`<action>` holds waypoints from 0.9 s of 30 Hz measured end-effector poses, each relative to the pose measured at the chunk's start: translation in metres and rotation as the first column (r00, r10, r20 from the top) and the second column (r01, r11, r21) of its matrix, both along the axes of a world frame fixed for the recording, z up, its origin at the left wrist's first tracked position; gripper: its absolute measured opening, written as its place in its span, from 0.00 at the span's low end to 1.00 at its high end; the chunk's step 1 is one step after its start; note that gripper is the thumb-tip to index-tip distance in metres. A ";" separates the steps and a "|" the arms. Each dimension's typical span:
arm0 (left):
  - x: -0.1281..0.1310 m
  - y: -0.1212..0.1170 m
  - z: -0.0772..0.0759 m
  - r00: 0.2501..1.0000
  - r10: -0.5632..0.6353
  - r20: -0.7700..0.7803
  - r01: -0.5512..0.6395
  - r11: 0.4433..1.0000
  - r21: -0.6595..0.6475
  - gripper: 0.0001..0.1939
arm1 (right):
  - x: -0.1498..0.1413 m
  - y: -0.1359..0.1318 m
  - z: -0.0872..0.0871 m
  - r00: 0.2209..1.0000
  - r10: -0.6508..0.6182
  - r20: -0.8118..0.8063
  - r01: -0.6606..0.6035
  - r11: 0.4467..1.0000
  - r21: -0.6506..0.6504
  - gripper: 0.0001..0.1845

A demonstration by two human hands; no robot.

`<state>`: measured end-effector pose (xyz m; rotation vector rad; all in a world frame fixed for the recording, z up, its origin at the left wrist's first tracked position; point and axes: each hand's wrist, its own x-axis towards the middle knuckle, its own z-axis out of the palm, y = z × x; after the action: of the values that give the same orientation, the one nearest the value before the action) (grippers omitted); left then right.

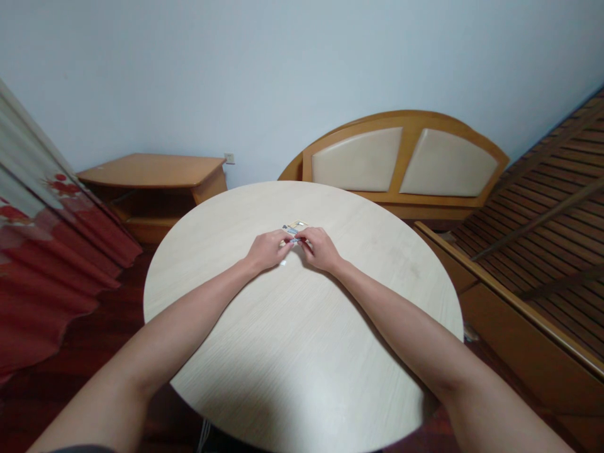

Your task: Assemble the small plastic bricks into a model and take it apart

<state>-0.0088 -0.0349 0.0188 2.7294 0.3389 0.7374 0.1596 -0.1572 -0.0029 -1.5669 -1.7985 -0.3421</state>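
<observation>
The round bench (pixel 302 340) has a pale wood-grain top. A small printed piece (pixel 299 224) lies closer to its far edge than its near one; a white scrap (pixel 283 263) lies nearby, toward the near edge.

Soft, rather dim light of a cool cast lies evenly on the pale wall (pixel 264 82), while the dark floor (pixel 101 327) sinks into shadow and the bench (pixel 226 352) shows a washed-out glare toward its near side, beside a broad, soft-edged shadow. A thin shadow also runs along the underside of the right forearm (pixel 391 308). The wide lens stretches the curtain (pixel 42 251) and slatted wood (pixel 552 201) at the edges, and fine detail is smeared, leaving the small piece (pixel 295 240) between the fingers (pixel 305 235) unreadable.
</observation>
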 end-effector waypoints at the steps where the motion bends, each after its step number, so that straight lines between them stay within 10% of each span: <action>1: 0.000 0.000 0.000 1.000 0.002 0.003 -0.002 1.000 0.002 0.11 | 0.000 0.000 0.000 1.000 0.001 0.001 -0.001 1.000 0.001 0.11; 27: 0.000 -0.002 0.003 0.998 0.004 0.069 -0.003 1.000 -0.018 0.09 | 0.000 -0.001 0.000 0.997 -0.072 0.001 0.072 0.997 -0.005 0.09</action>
<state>-0.0093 -0.0364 0.0222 2.6802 0.3329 0.8234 0.1596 -0.1578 -0.0030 -1.6386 -1.7478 -0.3724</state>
